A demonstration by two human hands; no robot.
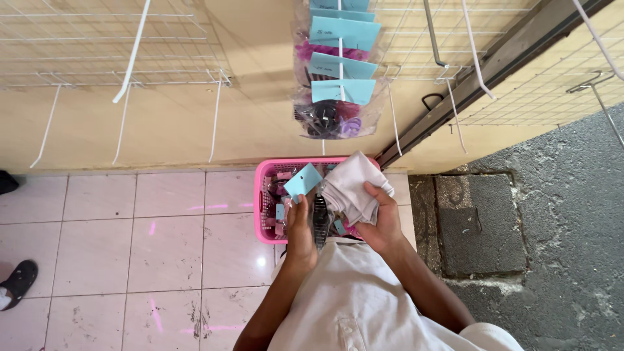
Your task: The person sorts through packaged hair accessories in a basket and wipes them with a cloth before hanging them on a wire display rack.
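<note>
Looking straight down here: the left hand (pixel 300 224) has its fingers pinched together on a small packet with a light blue card header (pixel 303 181), held up right over the pink plastic basket (pixel 261 195). The right hand (pixel 382 218) is just beside it, fingers wrapped and clamped on a bunched white cloth (pixel 351 185), thumb lying across the front of the fabric. The cloth sits just above and a bit left of the right fingers, and its folds hang over the basket's far right corner, so that part of the rim is hidden. Right under both sets of fingers the basket is stuffed with more little packets (pixel 279 211), pink and blue bits mostly, plus something dark and comb-like between the 2 hands that I can't really make out. The basket rests on the pale tiled floor (pixel 162 247) against the beige wall (pixel 195 123). Well beyond the fingers, up the wall, a hanging strip of clear bags with blue cards (pixel 341 65) shows dark and purple hair ties inside. White wire racks (pixel 97 45) are fixed to the wall off to the left of the fingers. Far left of the hands, a black sandal (pixel 19 279) sits at the tile edge.
</note>
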